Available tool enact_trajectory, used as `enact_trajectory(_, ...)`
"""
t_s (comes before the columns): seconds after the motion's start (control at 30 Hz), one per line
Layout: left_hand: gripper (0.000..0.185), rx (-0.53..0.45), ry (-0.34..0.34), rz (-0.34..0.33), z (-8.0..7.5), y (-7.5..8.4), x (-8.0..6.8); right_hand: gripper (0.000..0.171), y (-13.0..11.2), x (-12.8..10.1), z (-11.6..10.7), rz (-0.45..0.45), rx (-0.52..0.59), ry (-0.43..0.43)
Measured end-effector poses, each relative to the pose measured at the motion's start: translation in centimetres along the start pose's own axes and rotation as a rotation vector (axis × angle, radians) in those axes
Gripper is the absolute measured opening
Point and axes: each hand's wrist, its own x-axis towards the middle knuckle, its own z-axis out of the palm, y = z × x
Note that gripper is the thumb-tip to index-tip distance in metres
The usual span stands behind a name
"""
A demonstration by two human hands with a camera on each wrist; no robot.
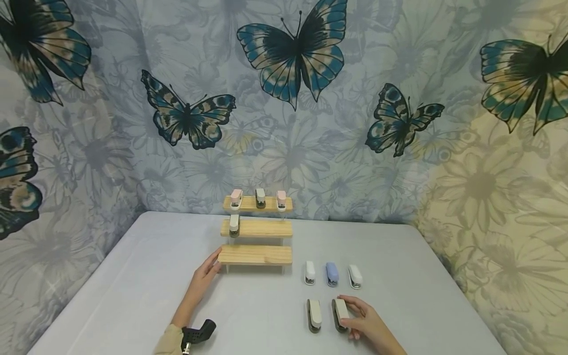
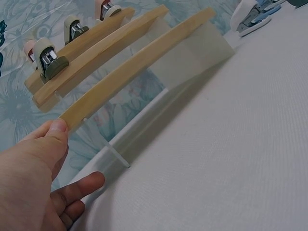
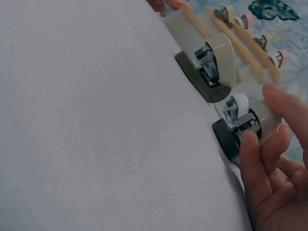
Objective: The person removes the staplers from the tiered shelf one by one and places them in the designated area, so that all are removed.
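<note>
At the left end of a three-tier wooden display shelf (image 1: pixel 255 255), my left hand (image 1: pixel 207 270) pinches the lowest board (image 2: pixel 139 67), thumb against its edge and the other fingers below. My right hand (image 1: pixel 361 318) holds a cream stapler with a dark base (image 1: pixel 340 314) at the table's front right, fingers and thumb on its sides. Left of it lies a matching cream stapler (image 1: pixel 314 315), seen large in the right wrist view (image 3: pixel 224 62). Behind these two are a white stapler (image 1: pixel 310 272), a blue stapler (image 1: pixel 332 274) and another white stapler (image 1: pixel 355 276).
On the top tier stand a pink stapler (image 1: pixel 236 198), a cream one (image 1: pixel 260 197) and another pink one (image 1: pixel 281 200). A cream stapler (image 1: pixel 234 225) occupies the middle tier's left end. The white table (image 1: pixel 133 276) meets a butterfly-print cloth (image 1: pixel 293 148) behind.
</note>
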Motion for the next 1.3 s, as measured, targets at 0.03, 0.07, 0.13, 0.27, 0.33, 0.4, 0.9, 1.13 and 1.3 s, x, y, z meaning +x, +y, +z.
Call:
enact_trajectory(0.03, 0.040, -0.002, 0.006, -0.006, 0.0, 0.1, 0.0, 0.059, -0.1, 0.0, 0.0, -0.009, -0.031, 0.001)
enact_trajectory(0.07, 0.040, 0.001, 0.007, -0.008, 0.0, 0.1, 0.0, 0.059, -0.2, 0.0, -0.1, -0.019, -0.068, 0.001)
enact_trajectory(0.13, 0.040, 0.010, 0.013, -0.008, 0.0, 0.2, 0.1, 0.059, -0.4, 0.1, -0.3, -0.053, -0.156, 0.002)
enact_trajectory(0.27, 0.040, 0.013, 0.006, 0.012, -0.1, 0.3, 0.1, 0.058, -0.7, 0.4, -0.8, -0.103, -0.273, -0.023)
enact_trajectory(0.33, 0.040, 0.005, -0.011, 0.030, -0.1, 0.3, 0.2, 0.058, -1.0, 0.4, -1.1, -0.110, -0.291, -0.049)
enact_trajectory(0.4, 0.040, -0.002, -0.025, 0.038, -0.1, 0.3, 0.2, 0.057, -1.6, 0.3, -1.4, -0.133, -0.294, -0.058)
enact_trajectory(0.9, 0.041, -0.019, -0.044, 0.041, -0.1, 0.4, 0.3, 0.058, -10.9, 4.2, 2.2, -0.413, -0.246, -0.068)
enact_trajectory(1.13, 0.040, -0.004, -0.035, -0.007, -0.2, 0.2, -0.3, 0.059, -7.2, 13.4, 5.2, -0.646, -0.167, -0.123)
enact_trajectory(1.3, 0.039, -0.024, 0.018, -0.014, -0.1, 0.2, -0.3, 0.057, -11.0, 14.8, 9.0, -0.663, -0.100, -0.135)
